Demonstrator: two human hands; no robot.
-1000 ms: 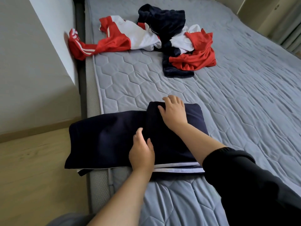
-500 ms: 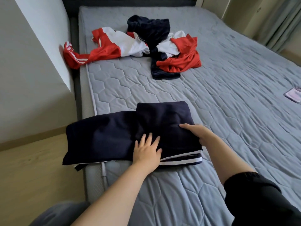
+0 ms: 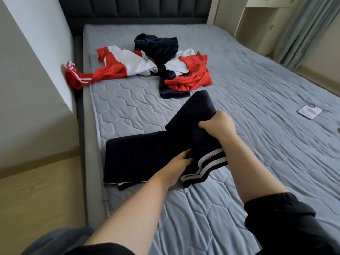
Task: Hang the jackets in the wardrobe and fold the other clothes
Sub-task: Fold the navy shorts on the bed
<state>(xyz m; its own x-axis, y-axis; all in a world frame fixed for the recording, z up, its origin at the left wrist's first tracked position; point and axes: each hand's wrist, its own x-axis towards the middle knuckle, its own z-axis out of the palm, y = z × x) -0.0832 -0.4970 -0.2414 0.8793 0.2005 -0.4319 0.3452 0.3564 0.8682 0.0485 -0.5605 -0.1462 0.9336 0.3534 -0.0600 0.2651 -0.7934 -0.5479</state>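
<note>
Half-folded navy trousers (image 3: pixel 136 159) with white side stripes lie at the near left corner of the grey mattress (image 3: pixel 248 162). My right hand (image 3: pixel 219 126) grips their folded right part from above and holds it raised off the bed. My left hand (image 3: pixel 176 166) reaches under that raised part, its fingertips hidden in the cloth. Farther up the bed lies a heap of clothes: a red and white jacket (image 3: pixel 117 69), a dark navy garment (image 3: pixel 158 46) and a red and white one (image 3: pixel 191 78).
A white wall (image 3: pixel 33 89) and wooden floor (image 3: pixel 36 199) border the bed on the left. The dark padded headboard (image 3: pixel 143 11) stands at the far end. A small pale phone-like object (image 3: pixel 309 111) lies on the mattress at the right. Curtains (image 3: pixel 301 30) hang at the far right.
My right hand has gone from lying flat at the trousers' right edge to gripping and lifting the folded part. My left hand slid from pressing on top to under it.
</note>
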